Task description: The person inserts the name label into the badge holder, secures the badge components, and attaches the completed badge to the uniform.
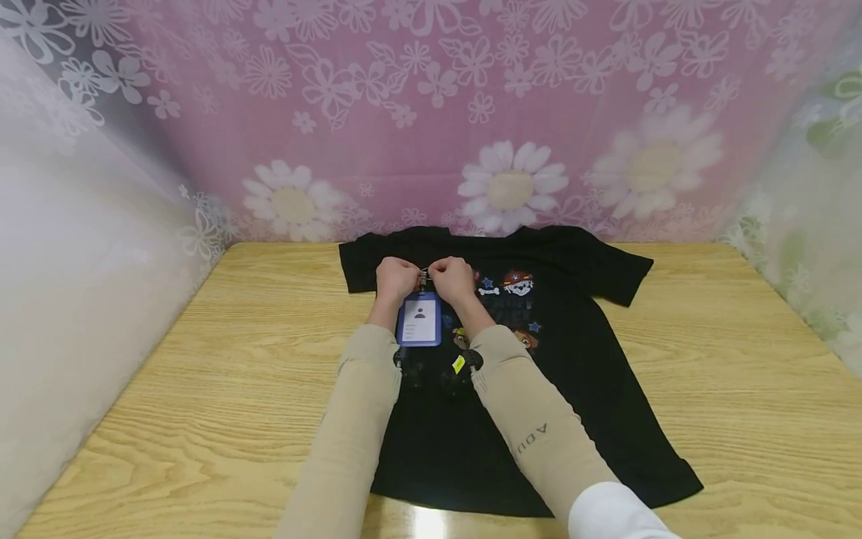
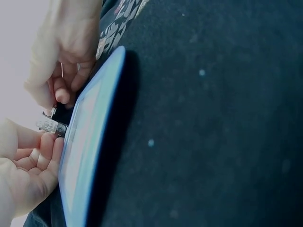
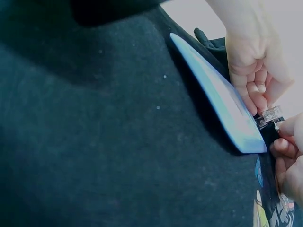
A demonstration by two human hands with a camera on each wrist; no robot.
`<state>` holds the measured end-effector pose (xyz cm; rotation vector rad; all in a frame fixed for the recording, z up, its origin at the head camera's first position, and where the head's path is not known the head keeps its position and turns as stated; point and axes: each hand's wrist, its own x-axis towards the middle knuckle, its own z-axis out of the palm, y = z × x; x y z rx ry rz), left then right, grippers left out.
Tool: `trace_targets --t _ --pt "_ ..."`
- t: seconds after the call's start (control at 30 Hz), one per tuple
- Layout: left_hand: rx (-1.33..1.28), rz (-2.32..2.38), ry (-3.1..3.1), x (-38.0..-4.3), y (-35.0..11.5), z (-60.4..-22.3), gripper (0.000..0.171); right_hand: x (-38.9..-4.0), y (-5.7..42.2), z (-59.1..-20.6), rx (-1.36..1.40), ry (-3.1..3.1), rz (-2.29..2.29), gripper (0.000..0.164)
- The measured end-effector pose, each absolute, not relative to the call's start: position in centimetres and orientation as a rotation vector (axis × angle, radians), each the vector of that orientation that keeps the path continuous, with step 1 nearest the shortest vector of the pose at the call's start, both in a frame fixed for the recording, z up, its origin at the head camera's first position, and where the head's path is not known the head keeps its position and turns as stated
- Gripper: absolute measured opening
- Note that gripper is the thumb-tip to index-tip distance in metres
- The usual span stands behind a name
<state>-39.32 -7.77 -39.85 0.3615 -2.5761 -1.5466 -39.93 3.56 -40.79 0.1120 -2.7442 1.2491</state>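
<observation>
A blue-framed ID badge with a white card lies on the chest of a black T-shirt, which is spread out flat. At the badge's top is a small metal clip with a clear strap. My left hand pinches the clip from the left, its fingers curled. From the other side my right hand pinches a thin metal part of the clip between thumb and finger. In both wrist views the badge tilts up off the cloth. Fingers hide where the clip meets the shirt.
The shirt lies on a light wood table, its collar near the back edge. A pink flowered curtain hangs behind. Pale curtains close off the left and right sides. Cartoon prints mark the shirt's chest.
</observation>
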Motion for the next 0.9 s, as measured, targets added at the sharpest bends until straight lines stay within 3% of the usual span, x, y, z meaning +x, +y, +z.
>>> trace_targets --t 0.9 --pt "0.407 -1.722 -2.519 -39.5 -7.5 -39.5 0.014 -40.3 4.6 -40.8 0.155 -2.701 1.392 0.019"
